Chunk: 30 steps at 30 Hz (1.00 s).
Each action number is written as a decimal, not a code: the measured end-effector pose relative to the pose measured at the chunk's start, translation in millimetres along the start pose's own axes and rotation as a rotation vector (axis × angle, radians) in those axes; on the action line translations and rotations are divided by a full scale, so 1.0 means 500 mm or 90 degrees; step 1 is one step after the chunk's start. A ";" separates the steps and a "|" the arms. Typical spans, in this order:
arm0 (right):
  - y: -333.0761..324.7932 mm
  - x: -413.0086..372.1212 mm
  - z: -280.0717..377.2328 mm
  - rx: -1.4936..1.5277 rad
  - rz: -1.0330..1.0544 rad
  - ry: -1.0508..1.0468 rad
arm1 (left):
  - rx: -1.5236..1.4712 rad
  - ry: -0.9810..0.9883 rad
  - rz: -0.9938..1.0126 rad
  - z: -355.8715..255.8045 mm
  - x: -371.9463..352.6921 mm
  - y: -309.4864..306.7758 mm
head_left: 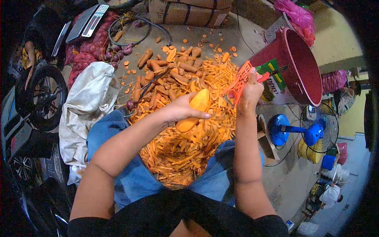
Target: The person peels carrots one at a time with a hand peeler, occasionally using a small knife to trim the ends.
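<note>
Nearest, 6 o'clock: my black shirt point(221, 215), then my blue trousers point(134, 183), legs spread toward 5 and 7. Between them, the heap of orange peelings point(169, 158), its near edge hemmed in by both thighs. Centre: my left hand point(179, 110), thumb and fingers pinching one peeled orange root point(200, 102) over the heap. 2 o'clock: my right hand point(252, 91), curled tight around one red-orange openwork plastic piece point(241, 81). A gap separates the hands, peelings visible through it. Heap's far side, 11 to 12: unpeeled roots point(179, 75), overlapping too much to count. Beyond, a strip of floor point(179, 33) up to one carton point(189, 14) at 12. Right-hand room ends at one dark red tub point(272, 47), 2 o'clock; one blue fan point(278, 130), 3. Left edge: one white sack point(85, 114), 9; one scale point(85, 25), between 10 and 11.
</note>
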State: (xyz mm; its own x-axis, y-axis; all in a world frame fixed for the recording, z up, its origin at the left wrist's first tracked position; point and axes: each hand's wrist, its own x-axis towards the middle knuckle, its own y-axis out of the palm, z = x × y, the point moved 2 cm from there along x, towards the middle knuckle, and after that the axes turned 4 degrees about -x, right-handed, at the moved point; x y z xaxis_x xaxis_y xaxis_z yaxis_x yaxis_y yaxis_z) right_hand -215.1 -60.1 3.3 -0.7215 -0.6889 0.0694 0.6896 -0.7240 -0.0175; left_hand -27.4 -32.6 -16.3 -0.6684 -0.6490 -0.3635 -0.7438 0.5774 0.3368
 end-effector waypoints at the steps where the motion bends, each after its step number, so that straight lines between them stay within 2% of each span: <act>1: -0.002 -0.001 0.002 -0.019 0.003 0.007 | 0.005 -0.004 -0.004 0.000 0.000 0.000; 3: -0.002 -0.001 0.005 -0.037 0.005 0.013 | 0.010 -0.007 -0.007 -0.006 -0.003 0.003; 5: -0.001 -0.002 0.007 0.001 0.000 0.033 | -0.211 -0.155 -0.053 -0.016 -0.011 0.008; 9: 0.005 -0.021 0.036 0.049 -0.008 0.104 | -0.262 -0.124 -0.099 -0.007 -0.006 -0.004; 12: 0.005 -0.015 0.011 0.080 0.008 0.086 | -0.324 -0.147 -0.079 0.008 0.007 -0.013; 15: 0.002 -0.001 -0.008 0.089 0.000 0.086 | -0.338 -0.097 -0.045 0.012 0.016 -0.015; 17: 0.004 0.003 -0.009 0.177 -0.001 0.101 | -0.386 -0.114 -0.021 0.014 0.017 -0.015; 21: 0.001 -0.007 -0.001 0.131 0.000 0.130 | -0.427 -0.158 -0.030 0.024 0.018 -0.020; 23: 0.006 -0.017 0.011 0.160 0.038 0.134 | -0.476 -0.115 0.057 0.018 0.013 -0.014; 30: 0.011 -0.036 0.035 0.152 0.045 0.157 | -0.438 -0.106 0.008 0.011 0.008 -0.005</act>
State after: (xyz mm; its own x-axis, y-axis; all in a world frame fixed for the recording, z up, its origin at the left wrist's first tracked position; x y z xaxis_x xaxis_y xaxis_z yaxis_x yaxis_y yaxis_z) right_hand -197.1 -51.0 19.5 -0.6445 -0.7459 -0.1679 0.7123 -0.6656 0.2226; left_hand -28.2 -33.9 -23.2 -0.7106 -0.5279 -0.4653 -0.5983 0.1052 0.7944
